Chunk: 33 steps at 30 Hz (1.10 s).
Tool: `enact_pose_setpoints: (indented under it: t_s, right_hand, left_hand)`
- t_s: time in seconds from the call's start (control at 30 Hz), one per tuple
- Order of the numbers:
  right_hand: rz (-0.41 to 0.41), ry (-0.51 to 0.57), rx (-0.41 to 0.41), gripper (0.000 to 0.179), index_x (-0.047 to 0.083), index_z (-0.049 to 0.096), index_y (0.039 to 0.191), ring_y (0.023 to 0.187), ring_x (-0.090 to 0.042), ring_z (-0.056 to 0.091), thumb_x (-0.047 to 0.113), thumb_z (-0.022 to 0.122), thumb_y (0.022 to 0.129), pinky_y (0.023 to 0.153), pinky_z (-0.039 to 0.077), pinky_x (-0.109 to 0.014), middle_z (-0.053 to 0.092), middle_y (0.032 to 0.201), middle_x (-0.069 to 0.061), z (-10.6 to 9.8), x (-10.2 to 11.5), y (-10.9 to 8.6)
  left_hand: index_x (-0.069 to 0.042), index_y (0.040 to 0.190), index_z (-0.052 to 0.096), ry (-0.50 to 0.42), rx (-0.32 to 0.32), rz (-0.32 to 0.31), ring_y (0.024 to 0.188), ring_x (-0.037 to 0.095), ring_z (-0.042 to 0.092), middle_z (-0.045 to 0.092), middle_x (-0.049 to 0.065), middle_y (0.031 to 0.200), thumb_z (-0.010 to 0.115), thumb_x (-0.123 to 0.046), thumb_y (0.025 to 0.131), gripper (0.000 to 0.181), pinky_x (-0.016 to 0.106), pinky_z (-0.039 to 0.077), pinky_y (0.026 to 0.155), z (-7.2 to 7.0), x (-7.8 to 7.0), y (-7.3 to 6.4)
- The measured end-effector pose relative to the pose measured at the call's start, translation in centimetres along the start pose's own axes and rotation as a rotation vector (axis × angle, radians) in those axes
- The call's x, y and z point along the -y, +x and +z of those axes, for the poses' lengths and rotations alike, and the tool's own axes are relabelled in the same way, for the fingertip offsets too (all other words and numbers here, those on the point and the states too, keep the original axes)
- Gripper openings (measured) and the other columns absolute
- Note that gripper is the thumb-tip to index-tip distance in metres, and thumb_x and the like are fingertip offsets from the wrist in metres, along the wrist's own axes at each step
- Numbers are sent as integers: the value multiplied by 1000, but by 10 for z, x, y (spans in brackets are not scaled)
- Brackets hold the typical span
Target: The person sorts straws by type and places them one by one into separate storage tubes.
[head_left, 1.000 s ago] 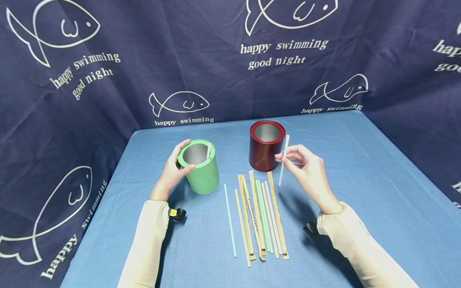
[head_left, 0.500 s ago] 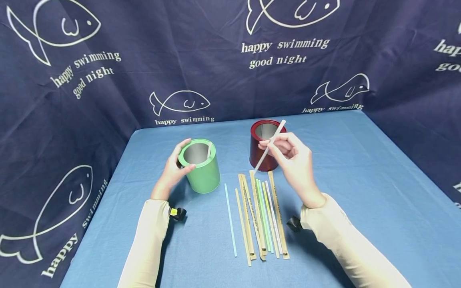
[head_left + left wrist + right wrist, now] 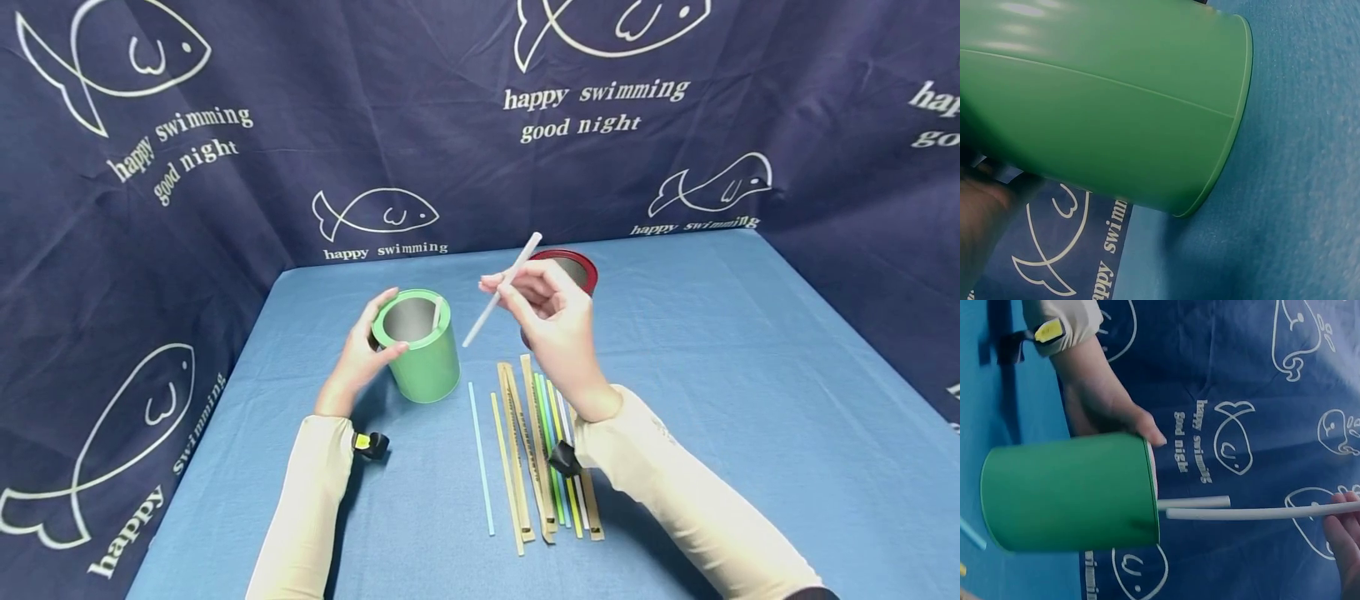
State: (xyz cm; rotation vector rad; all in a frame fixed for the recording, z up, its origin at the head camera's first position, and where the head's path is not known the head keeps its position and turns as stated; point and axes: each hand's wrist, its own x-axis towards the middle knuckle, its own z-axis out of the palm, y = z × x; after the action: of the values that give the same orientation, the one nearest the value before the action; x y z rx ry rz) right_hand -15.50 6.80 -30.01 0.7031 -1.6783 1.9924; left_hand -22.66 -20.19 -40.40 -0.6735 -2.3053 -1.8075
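In the head view my left hand (image 3: 356,354) grips a green can (image 3: 427,371) near its rim, thumb in front and fingers behind. A white straw (image 3: 437,312) stands inside that can, its end rising past the rim in the right wrist view. My right hand (image 3: 558,325) pinches another white straw (image 3: 479,323) between thumb and fingers, tilted, its lower end pointing down toward the green can. From the right wrist, the held straw (image 3: 1241,514) overlaps the can's opening edge. The left wrist view is mostly filled by the can's green side (image 3: 1104,119).
Behind my right hand stands a dark red can (image 3: 592,268), partly hidden. A light blue straw (image 3: 481,458), a yellow straw (image 3: 506,471), several paper-wrapped straws (image 3: 534,450) and other coloured straws lie on the blue cloth (image 3: 420,517). A dark fish-print curtain (image 3: 465,167) encloses the table.
My right hand has carried the white straw leftward from beside the red can toward the green can, tilting it more. My left hand keeps its hold, unmoved.
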Motion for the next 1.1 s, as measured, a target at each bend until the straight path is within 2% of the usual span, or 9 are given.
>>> enact_pose_setpoints:
  t_s: [0.1, 0.23, 0.33, 0.37, 0.47, 0.57, 0.6, 0.87, 1.1]
  right_hand:
    - [-10, 69, -10, 10, -2, 60, 99, 94, -13, 72, -4, 60, 89, 86, 57, -32, 75, 98, 7, 11, -2, 3]
    - [-24, 126, -21, 18, 9, 59, 98, 94, -11, 71, -7, 58, 89, 87, 57, -29, 75, 98, 7, 21, -7, 5]
    - [-30, 115, -21, 11, -1, 58, 98, 95, -10, 70, -7, 57, 89, 89, 56, -30, 74, 98, 9, 26, -13, 5]
    - [-36, 105, -19, 9, -5, 56, 99, 95, -10, 70, -7, 57, 90, 89, 56, -30, 75, 99, 3, 28, -15, 5]
    - [-47, 60, -10, 14, -12, 53, 101, 96, -9, 70, -5, 58, 90, 90, 56, -32, 74, 102, -15, 31, -22, 4]
    - [-61, 13, 2, 13, -9, 55, 101, 97, -10, 70, -3, 60, 90, 90, 56, -32, 68, 103, -31, 35, -29, 3]
    - [-63, 0, 6, 13, -8, 55, 100, 97, -10, 70, -3, 60, 90, 89, 56, -31, 69, 103, -30, 35, -31, 3]
    - [-103, -72, 44, 9, -6, 57, 98, 95, -22, 70, -2, 60, 90, 85, 58, -30, 71, 100, -24, 43, -44, 0]
    - [-80, -157, 59, 13, -5, 61, 102, 96, -27, 70, 2, 61, 91, 84, 58, -29, 71, 101, -21, 46, -58, 0]
  left_hand:
    - [-7, 150, 32, 8, -1, -1, 116, 7, 49, 38, 18, 151, 65, -5, 77, 81, 12, 43, 96, -1, 1, 0]
    - [-7, 151, 31, 10, 2, -4, 116, 7, 48, 37, 18, 151, 65, -6, 77, 82, 12, 43, 96, 0, 1, 0]
    - [-8, 151, 30, 11, 2, -7, 117, 7, 48, 35, 18, 153, 65, -5, 77, 82, 11, 42, 97, 0, 1, 0]
    - [-7, 151, 30, 13, 1, -6, 117, 6, 48, 35, 18, 153, 65, -5, 77, 82, 11, 42, 97, 0, 1, 1]
    - [0, 150, 29, 12, 2, -11, 116, 3, 48, 34, 23, 152, 63, -2, 76, 81, 10, 42, 96, 3, -13, -1]
    - [6, 148, 28, 13, 4, -9, 114, 1, 48, 32, 28, 151, 62, 1, 76, 80, 10, 42, 95, 5, -27, -3]
    - [7, 148, 27, 10, 4, -11, 113, 1, 48, 32, 29, 151, 62, 1, 76, 80, 9, 42, 95, 6, -31, -4]
    - [-2, 151, 28, 21, -9, -10, 115, 2, 48, 34, 22, 153, 64, 1, 76, 83, 10, 42, 95, 1, -4, 1]
    - [-5, 151, 30, 8, -5, 11, 116, 5, 49, 37, 20, 152, 65, -2, 76, 82, 11, 43, 96, 0, 1, 1]
